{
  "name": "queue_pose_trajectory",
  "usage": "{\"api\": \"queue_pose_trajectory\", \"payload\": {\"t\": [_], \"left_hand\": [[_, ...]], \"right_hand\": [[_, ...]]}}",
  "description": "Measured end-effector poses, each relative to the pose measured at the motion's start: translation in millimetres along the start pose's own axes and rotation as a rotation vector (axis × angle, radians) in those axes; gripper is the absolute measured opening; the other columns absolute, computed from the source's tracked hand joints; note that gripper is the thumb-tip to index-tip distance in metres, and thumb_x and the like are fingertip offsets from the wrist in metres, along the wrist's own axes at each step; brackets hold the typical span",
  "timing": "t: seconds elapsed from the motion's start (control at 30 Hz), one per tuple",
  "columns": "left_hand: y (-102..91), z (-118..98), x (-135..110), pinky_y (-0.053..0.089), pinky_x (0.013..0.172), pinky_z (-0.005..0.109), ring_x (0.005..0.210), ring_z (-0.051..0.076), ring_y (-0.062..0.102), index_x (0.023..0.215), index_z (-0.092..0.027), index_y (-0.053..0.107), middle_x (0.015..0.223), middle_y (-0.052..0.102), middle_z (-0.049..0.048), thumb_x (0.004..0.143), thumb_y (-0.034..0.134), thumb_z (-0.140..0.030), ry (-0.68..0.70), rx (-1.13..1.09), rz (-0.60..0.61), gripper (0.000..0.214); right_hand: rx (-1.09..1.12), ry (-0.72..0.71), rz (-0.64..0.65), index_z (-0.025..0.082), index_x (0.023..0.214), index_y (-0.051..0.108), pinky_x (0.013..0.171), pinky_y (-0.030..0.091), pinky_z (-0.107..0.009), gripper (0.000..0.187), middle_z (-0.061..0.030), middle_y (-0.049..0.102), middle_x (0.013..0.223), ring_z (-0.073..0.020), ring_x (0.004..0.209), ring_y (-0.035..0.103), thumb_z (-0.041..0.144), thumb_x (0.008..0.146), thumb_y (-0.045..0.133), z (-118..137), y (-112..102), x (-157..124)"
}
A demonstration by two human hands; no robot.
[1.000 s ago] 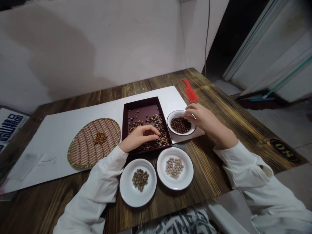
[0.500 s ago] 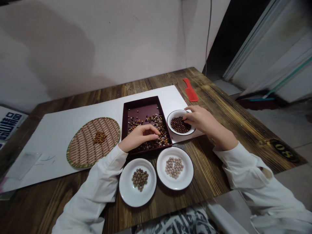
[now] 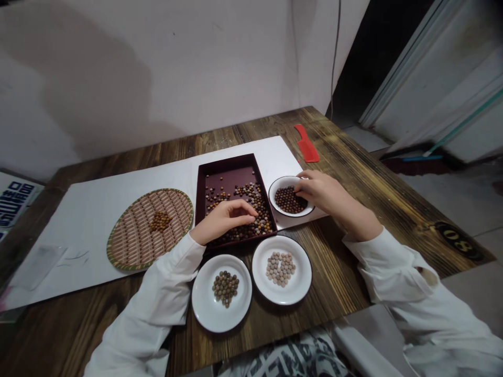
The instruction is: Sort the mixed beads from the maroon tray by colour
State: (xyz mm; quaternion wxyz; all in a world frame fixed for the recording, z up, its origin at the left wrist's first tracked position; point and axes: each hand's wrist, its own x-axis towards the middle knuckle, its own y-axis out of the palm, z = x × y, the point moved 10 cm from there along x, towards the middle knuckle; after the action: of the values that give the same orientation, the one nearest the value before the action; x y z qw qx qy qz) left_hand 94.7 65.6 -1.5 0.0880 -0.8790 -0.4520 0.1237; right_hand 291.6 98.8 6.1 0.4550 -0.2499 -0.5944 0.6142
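Note:
My left hand (image 3: 225, 220) hovers over the near part of a dark red tray (image 3: 226, 166), thumb and fingertips pinched together; a bead may be between them, too small to make out. Mixed brown, yellow and pale beads (image 3: 255, 196) lie scattered in that tray. At the far right rim of a white bowl (image 3: 276, 185), my right hand (image 3: 324, 191) has its fingers curled over the edge, fingertips by the dark brown beads (image 3: 290, 199) inside. Whether those fingers hold a bead is hidden. Two white plates stand nearer me: one plate (image 3: 204, 314) with olive-brown beads, one plate (image 3: 301, 290) with pale pinkish beads.
A round woven mat (image 3: 133, 230) at the left carries a small heap of yellow-brown beads (image 3: 160, 221). Under it and the tray lies a white board (image 3: 92, 201). A red comb (image 3: 307, 146) rests on the wooden table (image 3: 346, 157) at the back right. A clear plastic bag (image 3: 45, 267) lies far left.
Both hands hold nearly the same places and poses. The whole view has shifted very slightly; no bead visibly changes place.

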Motion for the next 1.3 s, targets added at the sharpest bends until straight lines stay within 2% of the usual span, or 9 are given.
{"api": "queue_pose_trajectory", "payload": {"t": [0.13,0.33,0.67,1.1,1.2,1.3], "left_hand": [[0.4,0.5,0.3,0.049,0.078,0.025,0.083,0.013,0.062,0.084,-0.015,0.068,0.09,0.069,0.0039,0.078,0.073,-0.031,-0.001,0.001,0.002,0.018],[-0.3,1.5,1.1,0.049,0.078,0.025,0.084,0.013,0.062,0.085,-0.014,0.068,0.091,0.069,0.0044,0.079,0.072,-0.031,0.005,0.005,0.0,0.018],[-0.3,0.6,0.8,0.05,0.08,0.026,0.085,0.014,0.062,0.084,-0.015,0.069,0.091,0.069,0.004,0.078,0.072,-0.03,0.009,0.0,-0.003,0.016],[-0.4,-0.2,0.2,0.05,0.079,0.025,0.085,0.014,0.062,0.084,-0.015,0.068,0.091,0.069,0.0042,0.079,0.072,-0.032,0.013,0.02,-0.001,0.018],[-0.4,-0.4,0.3,0.05,0.078,0.026,0.085,0.014,0.063,0.085,-0.015,0.068,0.091,0.069,0.0046,0.079,0.072,-0.033,0.016,0.025,-0.001,0.019],[-0.4,-0.1,0.6,0.05,0.078,0.026,0.084,0.014,0.063,0.085,-0.015,0.068,0.091,0.069,0.0046,0.079,0.072,-0.033,0.017,0.031,-0.001,0.02]], "right_hand": [[-0.003,0.005,-0.01,0.021,0.089,0.069,0.081,0.046,-0.035,0.009,-0.0102,0.064,0.109,-0.024,0.098,0.06,0.02,0.085,0.06,-0.8,1.4,0.1],[-0.005,0.005,-0.059,0.02,0.09,0.068,0.083,0.045,-0.035,0.012,-0.0123,0.063,0.119,-0.0248,0.104,0.059,0.023,0.089,0.057,0.1,-6.7,1.2],[-0.001,0.049,-0.151,0.021,0.091,0.068,0.076,0.039,-0.035,0.017,-0.0074,0.07,0.105,-0.0227,0.094,0.063,0.023,0.092,0.051,-7.9,-12.3,7.4],[0.031,0.063,-0.143,0.023,0.09,0.069,0.078,0.039,-0.034,0.015,-0.0056,0.07,0.104,-0.0208,0.091,0.063,0.026,0.091,0.054,-9.4,-11.1,6.5],[0.025,0.07,-0.151,0.022,0.091,0.069,0.078,0.039,-0.034,0.018,-0.0064,0.07,0.105,-0.0212,0.091,0.063,0.03,0.093,0.053,-9.5,-11.9,6.1],[0.02,0.082,-0.159,0.021,0.094,0.07,0.078,0.039,-0.035,0.029,-0.0083,0.07,0.106,-0.0224,0.092,0.063,0.037,0.097,0.046,-9.2,-13.7,5.8]]}}
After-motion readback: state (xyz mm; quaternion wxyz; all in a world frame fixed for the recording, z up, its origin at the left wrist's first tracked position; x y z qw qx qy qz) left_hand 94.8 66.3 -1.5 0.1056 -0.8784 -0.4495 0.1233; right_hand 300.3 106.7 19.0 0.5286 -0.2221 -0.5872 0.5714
